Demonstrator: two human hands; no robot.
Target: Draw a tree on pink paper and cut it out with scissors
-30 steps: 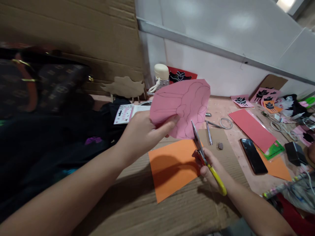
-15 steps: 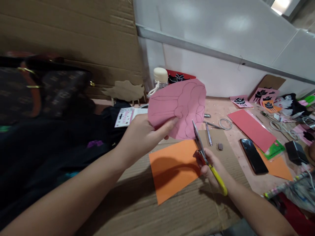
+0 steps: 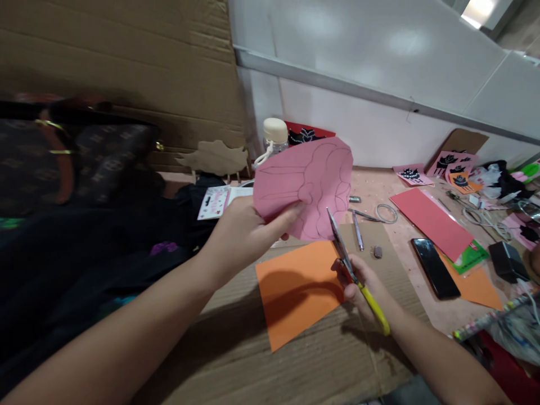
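My left hand (image 3: 261,225) pinches a pink paper sheet (image 3: 320,174) by its lower left part, thumb on top and fingers behind. Pencil lines on the sheet trace scalloped curves and long pointed strips. In my right hand (image 3: 363,281) is a pair of scissors (image 3: 342,250) with a yellow handle. Its blades point up and left, and their tips overlap the sheet's lower right part in view. Beneath both hands an orange paper sheet (image 3: 291,315) lies on corrugated cardboard (image 3: 236,360).
A capped bottle (image 3: 275,135) stands behind the pink sheet. To the right lie a pen (image 3: 358,230), a phone (image 3: 435,268), red paper (image 3: 432,222) and a black charger block (image 3: 507,262). A patterned handbag (image 3: 113,152) and dark cloth (image 3: 169,281) fill the left side.
The scissor tips have shifted slightly left over the pink sheet. My left hand and the sheet stay almost where they were.
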